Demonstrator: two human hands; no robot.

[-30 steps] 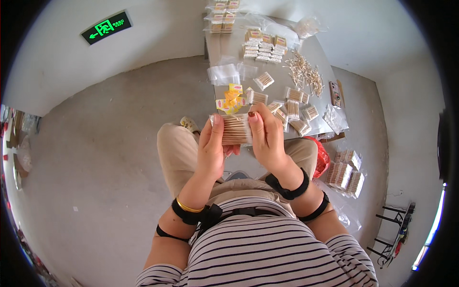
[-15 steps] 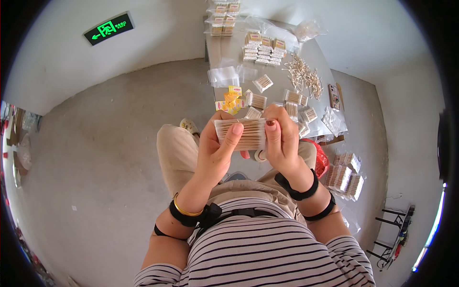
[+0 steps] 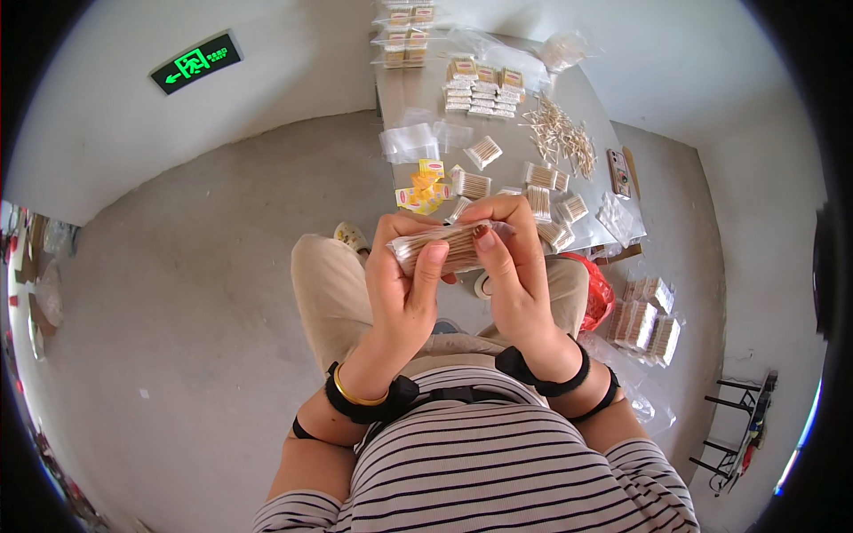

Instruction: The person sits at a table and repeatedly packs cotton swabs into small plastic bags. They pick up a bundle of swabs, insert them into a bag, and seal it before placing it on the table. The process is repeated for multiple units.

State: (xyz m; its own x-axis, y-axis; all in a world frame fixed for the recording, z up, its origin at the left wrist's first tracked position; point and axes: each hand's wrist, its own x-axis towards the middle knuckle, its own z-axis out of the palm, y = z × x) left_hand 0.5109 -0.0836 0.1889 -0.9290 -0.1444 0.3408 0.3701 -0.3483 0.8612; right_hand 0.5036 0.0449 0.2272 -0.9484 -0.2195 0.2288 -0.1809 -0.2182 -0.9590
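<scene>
Between my two hands, above my lap, is a clear plastic bag of cotton swabs (image 3: 455, 245), tilted so that its right end sits higher. My left hand (image 3: 404, 275) closes on the left end, thumb across the front. The right hand (image 3: 515, 271) pinches the upper right part, its thumb on the plastic and its fingers behind. Beyond my hands on the table lie several similar bags of swabs (image 3: 471, 184). Yellow printed cards (image 3: 426, 188) are heaped to their left.
The grey table (image 3: 418, 93) carries loose swabs (image 3: 560, 133), stacked packs (image 3: 484, 89), flat clear bags (image 3: 409, 143) and a phone (image 3: 619, 173). A red plastic bag (image 3: 593, 289) hangs by my right knee. More swab bundles (image 3: 644, 320) lie at the right. A black rack (image 3: 737, 431) stands far right.
The bag of swabs has been tipped, its right end rising and its broad face turning away. My right hand has shifted inward to the left along its top edge.
</scene>
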